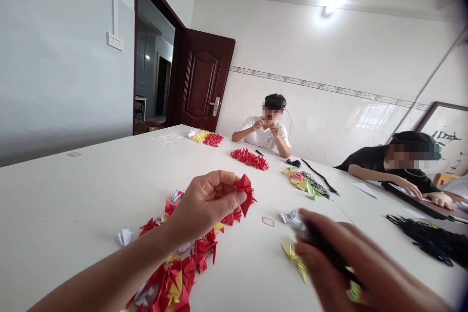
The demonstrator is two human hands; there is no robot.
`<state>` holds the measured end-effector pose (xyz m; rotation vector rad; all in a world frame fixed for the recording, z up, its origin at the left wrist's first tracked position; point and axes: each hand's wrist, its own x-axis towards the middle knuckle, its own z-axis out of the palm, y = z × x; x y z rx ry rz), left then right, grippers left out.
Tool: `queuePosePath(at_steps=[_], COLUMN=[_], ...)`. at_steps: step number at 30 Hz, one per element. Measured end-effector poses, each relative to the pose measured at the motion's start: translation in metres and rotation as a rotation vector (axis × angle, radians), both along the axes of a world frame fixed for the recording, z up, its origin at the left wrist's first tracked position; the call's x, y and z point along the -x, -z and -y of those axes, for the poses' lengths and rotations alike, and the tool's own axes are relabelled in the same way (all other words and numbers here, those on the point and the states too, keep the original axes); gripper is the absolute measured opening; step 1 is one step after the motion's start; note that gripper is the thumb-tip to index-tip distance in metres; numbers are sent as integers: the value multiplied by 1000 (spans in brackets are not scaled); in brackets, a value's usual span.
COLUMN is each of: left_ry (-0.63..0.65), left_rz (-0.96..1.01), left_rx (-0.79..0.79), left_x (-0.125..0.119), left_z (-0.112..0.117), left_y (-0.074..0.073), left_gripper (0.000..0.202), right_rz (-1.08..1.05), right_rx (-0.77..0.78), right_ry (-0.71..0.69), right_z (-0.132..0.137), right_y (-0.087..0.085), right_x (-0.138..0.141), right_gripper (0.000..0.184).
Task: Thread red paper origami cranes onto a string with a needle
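Observation:
My left hand [210, 200] pinches a red folded paper crane [245, 192] between thumb and fingers, above the table. Below that forearm lies a loose pile of folded paper cranes [186, 270], mostly red with some yellow and white. My right hand [351, 263] is blurred at the lower right, closed around a dark pen-like object [325, 243]. Just left of its fingertips are a yellow paper crane [295, 261] and some white folded paper [289, 216]. A bit of green paper [353, 292] shows partly behind the hand.
Across the white table [91, 190] sit two people, one in white [268, 131] and one in black [376, 161]. Rows of red cranes [249, 158] and coloured cranes [303, 183] lie between us. Black cords [427, 239] are bundled at the right.

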<state>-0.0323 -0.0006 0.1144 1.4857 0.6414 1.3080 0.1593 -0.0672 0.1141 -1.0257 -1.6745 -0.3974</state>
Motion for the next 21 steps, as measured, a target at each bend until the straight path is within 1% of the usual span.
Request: queuePosePath(at_steps=[2,4,7,9,11,14,17,19,21], left_ry=[21,52,100,109,91,38,-13,-25,-35], left_rz=[-3,-14,-17,-20,-26,-64,-133,-158,-177], left_rx=[2,-8,-36,-40,-32,-5,7,-10,-34], left_x=[-1,-1,-2,-2,-2,-2,0,1,2], left_z=[2,4,6,8,8,9,7,6,6], left_y=[1,2,3,3,1,-1,-2,0,1], left_gripper=[14,13,12,12,13,14,14,12,11], right_rz=[67,104,146,149,141,91,-58,-213,-365], right_rx=[38,66,69,81,115,146,77,-29,-138], right_ry=[-105,-139,-139,-135,-150,-158,-75,49,182], right_z=[1,-3,-12,-14,-13,-7,0,6,13], right_y=[-3,-2,2,4,2,-4,-13,-18,-21], right_x=[18,27,27,24,23,21,10,1,-5], right_gripper=[21,20,21,20,19,19,18,20,25])
